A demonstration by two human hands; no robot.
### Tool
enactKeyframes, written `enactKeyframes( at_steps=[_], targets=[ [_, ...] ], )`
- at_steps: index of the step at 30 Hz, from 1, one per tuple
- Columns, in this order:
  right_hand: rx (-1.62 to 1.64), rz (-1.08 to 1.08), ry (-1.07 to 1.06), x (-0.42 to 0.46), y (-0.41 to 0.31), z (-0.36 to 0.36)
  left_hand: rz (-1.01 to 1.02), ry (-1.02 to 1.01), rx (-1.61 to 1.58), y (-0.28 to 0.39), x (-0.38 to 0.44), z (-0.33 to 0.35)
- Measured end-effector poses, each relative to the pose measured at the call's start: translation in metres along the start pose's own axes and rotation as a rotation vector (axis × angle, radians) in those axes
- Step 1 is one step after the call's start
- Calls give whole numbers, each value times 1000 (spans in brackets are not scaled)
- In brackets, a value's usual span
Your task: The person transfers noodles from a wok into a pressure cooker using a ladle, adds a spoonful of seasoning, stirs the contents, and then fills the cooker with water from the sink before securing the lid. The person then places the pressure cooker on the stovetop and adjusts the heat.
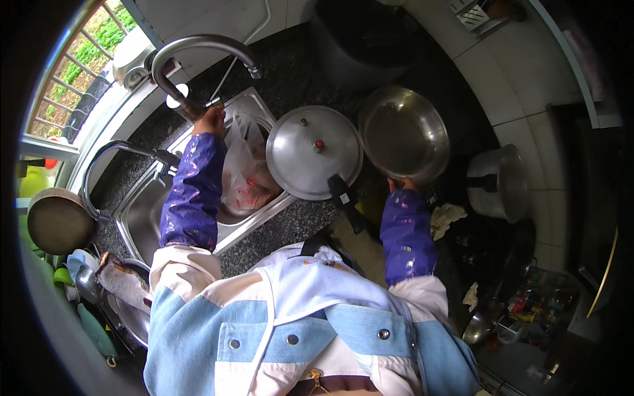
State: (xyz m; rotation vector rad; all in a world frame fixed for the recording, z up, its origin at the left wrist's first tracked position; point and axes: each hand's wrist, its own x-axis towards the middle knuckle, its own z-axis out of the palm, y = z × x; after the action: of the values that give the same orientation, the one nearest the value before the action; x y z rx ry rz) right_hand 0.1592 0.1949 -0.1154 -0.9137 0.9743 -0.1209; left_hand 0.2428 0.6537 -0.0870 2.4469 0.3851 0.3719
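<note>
My left hand grips the lever at the base of a tall gooseneck faucet behind the sink. My right hand holds the near rim of a round stainless steel basin, whose inside faces me. Between my hands lies a pressure cooker lid with a red-topped valve and a black handle. It overlaps the right edge of the double-bowl sink. A translucent plastic bag with red print sits in the right sink bowl, its contents unclear.
A second faucet arches over the left sink bowl. Dishes and a cleaver-like board crowd the left side. A frying pan leans by the window. At right are an aluminium pot, a crumpled cloth and a ladle. A dark tub stands behind.
</note>
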Motion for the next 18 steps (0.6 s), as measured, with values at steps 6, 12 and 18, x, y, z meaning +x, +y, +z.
enactKeyframes(
  at_steps=[6, 12, 18],
  targets=[
    [-85, -13, -291, -108, -4, -3, 59, 23, -98, -26, 8, 22],
    [-336, -77, -474, -160, 5, 65, -120, 113, -467, -28, 11, 33],
    [-279, -7, -566, -185, 5, 100, -216, 165, -513, -9, 10, 48]
  ],
)
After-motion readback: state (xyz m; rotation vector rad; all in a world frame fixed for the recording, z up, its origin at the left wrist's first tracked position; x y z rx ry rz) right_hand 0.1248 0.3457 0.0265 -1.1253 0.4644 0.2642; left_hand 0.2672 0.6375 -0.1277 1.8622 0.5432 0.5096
